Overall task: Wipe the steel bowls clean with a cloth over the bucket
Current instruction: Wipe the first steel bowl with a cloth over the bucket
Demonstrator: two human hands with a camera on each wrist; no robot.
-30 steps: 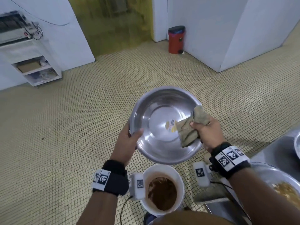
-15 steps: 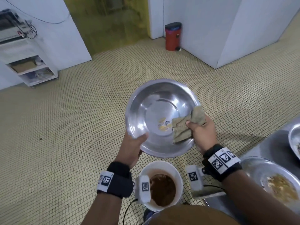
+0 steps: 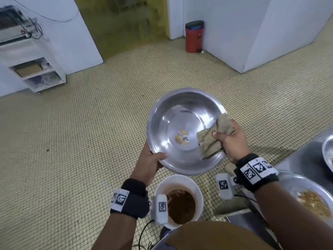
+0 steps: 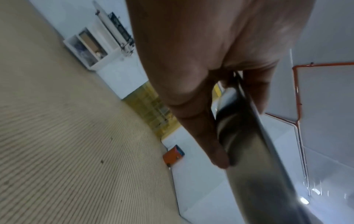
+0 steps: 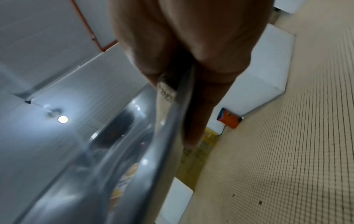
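Observation:
A large steel bowl [image 3: 180,123] is held tilted toward me above a white bucket [image 3: 162,188] of brown slop. My left hand [image 3: 153,159] grips the bowl's near-left rim, thumb inside, fingers under it; the left wrist view shows the rim [image 4: 247,109] pinched. My right hand [image 3: 228,139] pinches a crumpled beige cloth [image 3: 210,139] against the bowl's right rim, thumb on the cloth inside, fingers behind the wall. A round yellow sticker [image 3: 182,137] sits on the bowl's bottom. In the right wrist view a bit of cloth [image 5: 166,91] shows at the rim.
A steel counter [image 3: 306,156] stands at the right with a bowl [image 3: 313,201] of food scraps and another bowl's edge [image 3: 327,152]. A red pedal bin [image 3: 193,36] stands by the far white wall, a white shelf unit [image 3: 36,74] at far left. Tiled floor spreads around.
The cloth and right hand have shifted slightly up along the bowl's right side. My left thumb has slid along the near rim. The bowl stays over the bucket.

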